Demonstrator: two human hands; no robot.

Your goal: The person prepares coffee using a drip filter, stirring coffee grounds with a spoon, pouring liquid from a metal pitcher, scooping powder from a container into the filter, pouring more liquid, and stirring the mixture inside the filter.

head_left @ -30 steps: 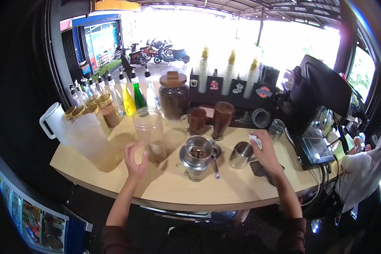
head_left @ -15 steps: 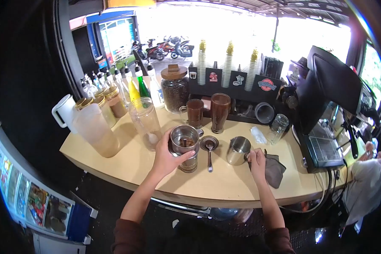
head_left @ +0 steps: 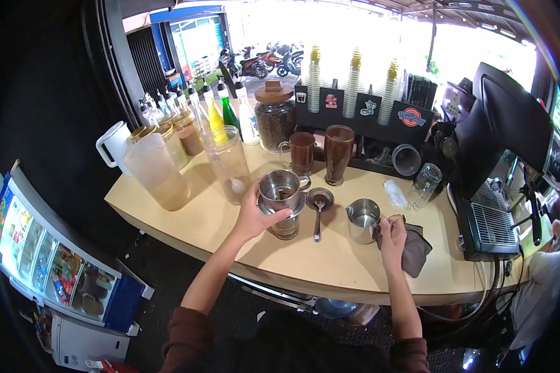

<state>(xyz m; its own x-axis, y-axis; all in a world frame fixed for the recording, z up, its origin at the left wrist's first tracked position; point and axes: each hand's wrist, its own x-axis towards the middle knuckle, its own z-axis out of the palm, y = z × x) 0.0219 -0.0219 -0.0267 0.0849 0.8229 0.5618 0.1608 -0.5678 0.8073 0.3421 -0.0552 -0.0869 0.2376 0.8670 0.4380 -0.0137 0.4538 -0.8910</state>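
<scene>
At a pale counter [head_left: 330, 267], holding a metal filter [head_left: 279, 191] over a glass [head_left: 285, 229] with the left hand [head_left: 252, 217] curled around its side; gripping the handle of a metal jug [head_left: 361, 222] with the right hand [head_left: 392, 236], beside a dark cloth [head_left: 417, 253].

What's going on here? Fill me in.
A person at a counter has the left hand on a metal filter, held over a clear glass; whether the two touch is hard to tell. The right hand holds an upright metal pitcher by its handle. Between filter and pitcher, a spoon rests on a small round dish.
</scene>
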